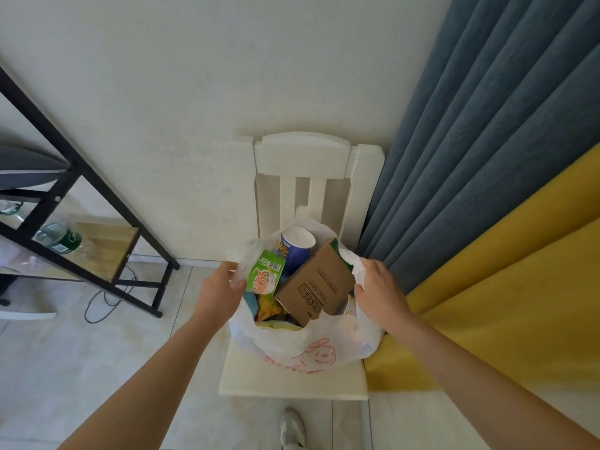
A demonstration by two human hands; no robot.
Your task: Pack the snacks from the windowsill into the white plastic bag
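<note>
White wooden chair (293,383) against pale wall, blue curtain (487,125) right. On its seat sits white plastic bag (311,345), stuffed: brown carton (316,284), blue cup (295,250), green packet (264,276). Left hand (219,295) pinches bag's left rim; right hand (380,295) grips right rim. Black shelf frame (81,190) far left.

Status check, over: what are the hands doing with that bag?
Left hand and right hand each grip the white plastic bag rim. Cardboard box, blue cup, green pack inside. Nothing blocking.
</note>
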